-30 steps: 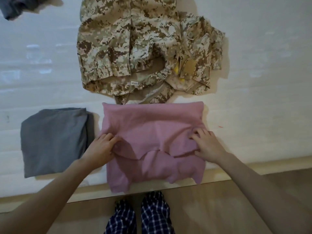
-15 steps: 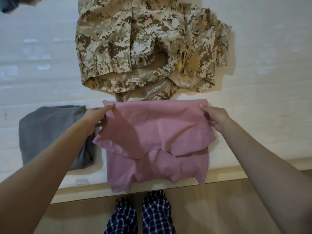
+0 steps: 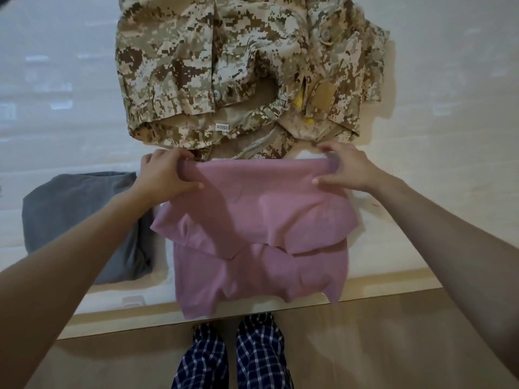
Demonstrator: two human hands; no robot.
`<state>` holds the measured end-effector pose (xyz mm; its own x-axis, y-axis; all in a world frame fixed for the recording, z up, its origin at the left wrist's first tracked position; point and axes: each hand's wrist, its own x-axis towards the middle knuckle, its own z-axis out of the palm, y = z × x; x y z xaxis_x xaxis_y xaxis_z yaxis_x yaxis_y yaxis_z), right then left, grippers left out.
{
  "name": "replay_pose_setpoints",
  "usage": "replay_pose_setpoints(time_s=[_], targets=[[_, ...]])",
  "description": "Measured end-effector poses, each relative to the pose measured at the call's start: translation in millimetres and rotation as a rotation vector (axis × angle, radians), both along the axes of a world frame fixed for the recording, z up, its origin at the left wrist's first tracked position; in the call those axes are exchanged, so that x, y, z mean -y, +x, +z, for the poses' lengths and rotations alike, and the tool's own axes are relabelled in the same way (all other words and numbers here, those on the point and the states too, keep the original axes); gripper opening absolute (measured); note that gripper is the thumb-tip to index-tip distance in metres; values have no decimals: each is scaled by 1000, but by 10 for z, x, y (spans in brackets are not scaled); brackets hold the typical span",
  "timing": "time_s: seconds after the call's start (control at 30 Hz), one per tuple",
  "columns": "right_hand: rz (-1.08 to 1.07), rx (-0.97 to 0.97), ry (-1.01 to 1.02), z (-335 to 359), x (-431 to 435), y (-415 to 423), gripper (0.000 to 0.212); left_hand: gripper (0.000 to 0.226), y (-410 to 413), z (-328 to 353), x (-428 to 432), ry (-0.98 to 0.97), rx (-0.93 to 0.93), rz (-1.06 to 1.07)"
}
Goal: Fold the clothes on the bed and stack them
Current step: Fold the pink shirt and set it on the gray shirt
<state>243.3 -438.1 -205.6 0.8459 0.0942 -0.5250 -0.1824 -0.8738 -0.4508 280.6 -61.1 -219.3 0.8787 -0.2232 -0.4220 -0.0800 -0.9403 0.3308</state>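
Across the upper two thirds of the frame: white bed (image 3: 449, 122), its wooden edge (image 3: 379, 297) running along the lower third. Upper centre, camouflage jacket (image 3: 219, 66) lies loosely heaped and unfolded, its near hem just touching the far edge of the pink garment (image 3: 252, 220). Pink garment sits centre frame, part-folded, with side flaps turned in and overlapping unevenly; its near hem hangs over the bed's edge. Left of centre, grey garment (image 3: 78, 220) is already folded flat, just beside the pink one and partly hidden by the left forearm.

Left hand (image 3: 164, 175) pinches the far left corner of the pink garment, fingers curled over the edge, thumb on the near face. Right hand (image 3: 346, 169) does the same at the far right corner. Cloth between them is pulled taut.

Judgement: the step looks like the crosswise fold, far edge toward near hem. To do it well:
- hold both corners level and equally tensioned, so the turned-in flaps don't slide out
- lift clear of the camouflage hem to avoid dragging it
- land the far edge square on the near hem, then smooth flat before stacking on the grey garment
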Motion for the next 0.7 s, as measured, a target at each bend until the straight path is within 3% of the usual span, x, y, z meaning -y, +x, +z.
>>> replay_pose_setpoints(time_s=[0.07,0.1,0.13,0.2,0.33,0.5,0.7], targets=[[195,-85,-198,-2,-80,12,69,61,41,50,20,153,-46,-159],[243,-126,-237,8,-108,5,51,56,54,94,36,150,-73,-190],[262,-168,-222,41,-117,-8,32,49,70,152,46,111,-104,-209],[217,-248,-121,176,-66,1,19,34,113,317,39,25,-131,-244],[135,-59,-97,539,119,238,14,26,390,727,58,-62,-7,-225],[96,302,-331,818,175,597,16,30,754,989,194,-14,248,-220],[97,498,-344,662,115,172,34,27,209,894,114,-46,430,-284]])
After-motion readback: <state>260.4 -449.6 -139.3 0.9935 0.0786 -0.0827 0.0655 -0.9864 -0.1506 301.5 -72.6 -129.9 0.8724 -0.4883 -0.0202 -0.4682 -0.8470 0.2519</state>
